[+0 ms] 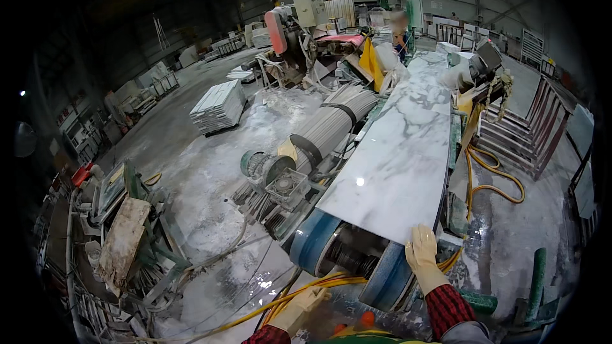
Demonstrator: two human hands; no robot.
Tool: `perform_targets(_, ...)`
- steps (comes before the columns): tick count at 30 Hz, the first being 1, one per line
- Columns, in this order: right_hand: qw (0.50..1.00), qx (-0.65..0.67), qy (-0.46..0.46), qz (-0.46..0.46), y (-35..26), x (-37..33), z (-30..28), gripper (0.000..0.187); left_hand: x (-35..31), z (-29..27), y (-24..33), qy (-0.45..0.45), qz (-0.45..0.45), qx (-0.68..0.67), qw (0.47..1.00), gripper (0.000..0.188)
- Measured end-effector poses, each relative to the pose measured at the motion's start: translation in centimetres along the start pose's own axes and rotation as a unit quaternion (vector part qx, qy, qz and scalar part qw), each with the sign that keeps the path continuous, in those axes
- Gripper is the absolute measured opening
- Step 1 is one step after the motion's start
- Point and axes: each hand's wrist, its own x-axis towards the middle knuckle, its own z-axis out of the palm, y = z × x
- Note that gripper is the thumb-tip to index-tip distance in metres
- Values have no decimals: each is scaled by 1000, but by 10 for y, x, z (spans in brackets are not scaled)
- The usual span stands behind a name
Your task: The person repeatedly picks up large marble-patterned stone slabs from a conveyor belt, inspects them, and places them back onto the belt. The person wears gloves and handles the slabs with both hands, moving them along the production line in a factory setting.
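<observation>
A long white marble slab (389,165) with grey veins lies on a narrow conveyor with blue belts (312,239), running away from me. My right hand (422,251), in a cream rubber glove, rests on the slab's near right corner with its fingers stretched out over the edge. Lower and to the left, my left hand (307,302) wears the same kind of glove. It hangs above the yellow hoses (341,278), apart from the slab, with fingers loosely extended and nothing visible in them. Red checked cuffs show at both wrists.
Left of the conveyor stand a motor (264,167) and a bundle of long strips (331,121). A stack of white slabs (218,106) sits on the wet floor. A slatted rack (532,127) stands at right. Another person (400,38) is at the conveyor's far end.
</observation>
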Motion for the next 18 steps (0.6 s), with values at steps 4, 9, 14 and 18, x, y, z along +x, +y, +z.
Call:
perform_targets(4,999,35,28,20,11,30,35,56,21,-19,-16,63,63,-5,996,49)
perform_targets(9,997,1,65,51,11,28,62,62,16,-59,54,65,77,128,987,51)
perform_targets(14,993,84,-30,81,-5,35,19,61,39,-59,79,160,265,111,944,37)
perform_targets(18,996,56,39,60,-4,27,32,59,125,-67,61,244,304,59,919,29)
